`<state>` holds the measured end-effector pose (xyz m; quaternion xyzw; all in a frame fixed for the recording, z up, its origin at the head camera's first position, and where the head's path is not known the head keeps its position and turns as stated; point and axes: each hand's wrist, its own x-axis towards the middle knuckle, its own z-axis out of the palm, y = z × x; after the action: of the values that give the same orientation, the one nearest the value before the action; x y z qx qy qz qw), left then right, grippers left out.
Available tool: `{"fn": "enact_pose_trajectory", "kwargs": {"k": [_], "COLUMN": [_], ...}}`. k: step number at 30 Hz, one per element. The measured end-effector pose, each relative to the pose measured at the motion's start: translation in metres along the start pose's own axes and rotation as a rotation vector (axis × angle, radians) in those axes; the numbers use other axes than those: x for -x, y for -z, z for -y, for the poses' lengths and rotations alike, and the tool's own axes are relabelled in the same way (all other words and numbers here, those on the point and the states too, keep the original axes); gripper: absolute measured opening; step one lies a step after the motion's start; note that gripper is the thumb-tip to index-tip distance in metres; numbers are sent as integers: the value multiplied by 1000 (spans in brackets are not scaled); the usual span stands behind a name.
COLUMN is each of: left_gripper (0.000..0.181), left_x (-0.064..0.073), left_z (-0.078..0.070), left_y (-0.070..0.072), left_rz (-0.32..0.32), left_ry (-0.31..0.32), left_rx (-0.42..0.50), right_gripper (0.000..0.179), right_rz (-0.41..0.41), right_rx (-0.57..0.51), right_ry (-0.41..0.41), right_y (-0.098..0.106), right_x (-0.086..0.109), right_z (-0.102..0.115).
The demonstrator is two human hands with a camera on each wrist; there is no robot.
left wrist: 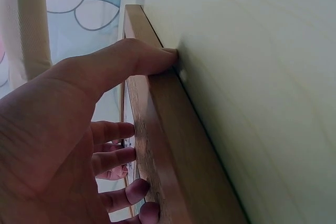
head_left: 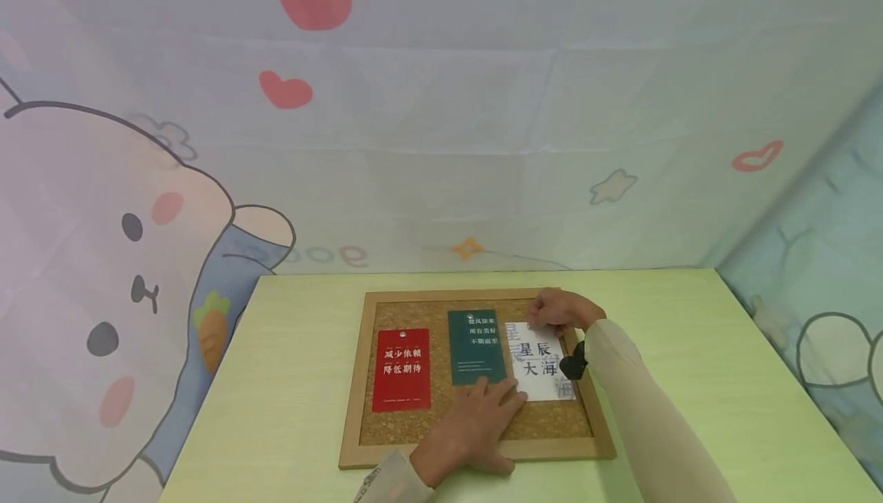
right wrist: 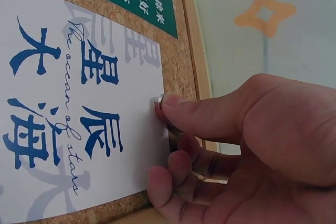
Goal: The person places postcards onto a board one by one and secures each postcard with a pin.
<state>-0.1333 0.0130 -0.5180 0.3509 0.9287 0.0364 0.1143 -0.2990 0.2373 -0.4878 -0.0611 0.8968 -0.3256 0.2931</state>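
A white card (head_left: 516,386) with blue Chinese characters lies on the right part of a wood-framed cork board (head_left: 407,430). At the middle of its top edge my right hand (head_left: 560,310) pinches a small shiny piece, seemingly a thumbtack (right wrist: 160,99), between thumb and forefinger. The fingers mostly cover the tack. My left hand (head_left: 476,420) lies spread over the board's lower edge, its fingertips by the white card's lower left corner. In the left wrist view its thumb (left wrist: 152,59) rests across the wooden frame (left wrist: 173,124).
A green card (head_left: 476,357) hangs at the middle of the board and a red card (head_left: 402,388) at its left, each with a small round spot at the top. The board lies on a pale yellow table (head_left: 262,396). Behind hangs a printed cloth (head_left: 441,143).
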Motion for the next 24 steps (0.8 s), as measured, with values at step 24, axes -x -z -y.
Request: {"fn": "enact_pose_trajectory", "kwargs": {"k": [24], "left_gripper": [95], "left_x": [0], "left_z": [4], "left_y": [-4], "left_rz": [-10], "left_ry": [-18], "left_rx": [-9], "right_gripper": [8], "right_rz": [-34], "right_rx": [59], "right_ry": [-105], "right_y": [-5], "right_x": [0], "right_z": [19]}}
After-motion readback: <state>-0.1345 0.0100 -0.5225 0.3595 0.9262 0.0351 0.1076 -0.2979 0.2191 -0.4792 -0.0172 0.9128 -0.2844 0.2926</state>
